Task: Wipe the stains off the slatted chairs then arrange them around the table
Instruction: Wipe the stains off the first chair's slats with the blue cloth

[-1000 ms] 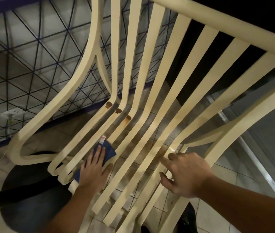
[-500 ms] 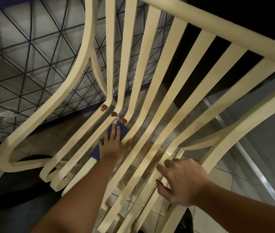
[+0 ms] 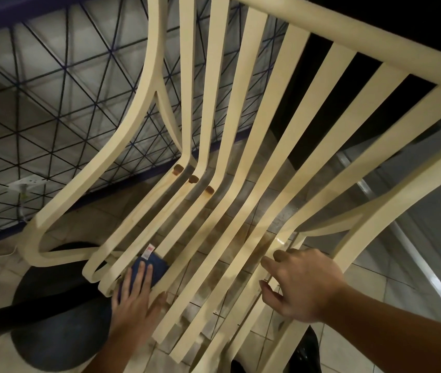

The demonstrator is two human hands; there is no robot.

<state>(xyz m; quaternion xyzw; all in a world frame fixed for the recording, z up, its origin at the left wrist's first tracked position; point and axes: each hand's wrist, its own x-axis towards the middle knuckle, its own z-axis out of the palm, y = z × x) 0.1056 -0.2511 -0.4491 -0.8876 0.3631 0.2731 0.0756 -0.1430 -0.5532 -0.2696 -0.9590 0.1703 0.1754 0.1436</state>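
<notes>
Head view: the left hand point(image 3: 133, 300), fingers straight and flat, presses a blue cloth point(image 3: 151, 267) onto the seat slats of the cream slatted chair point(image 3: 243, 125). It is back at the front edge, having reached the brown marks point(image 3: 193, 179) at the bend half a second ago. The marks remain, so the wiping looks unfinished. The right hand point(image 3: 304, 286) curls round a seat slat, steadying the chair.

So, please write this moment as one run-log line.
stage: wipe | left hand: presses blue cloth on chair | right hand: grips chair
</notes>
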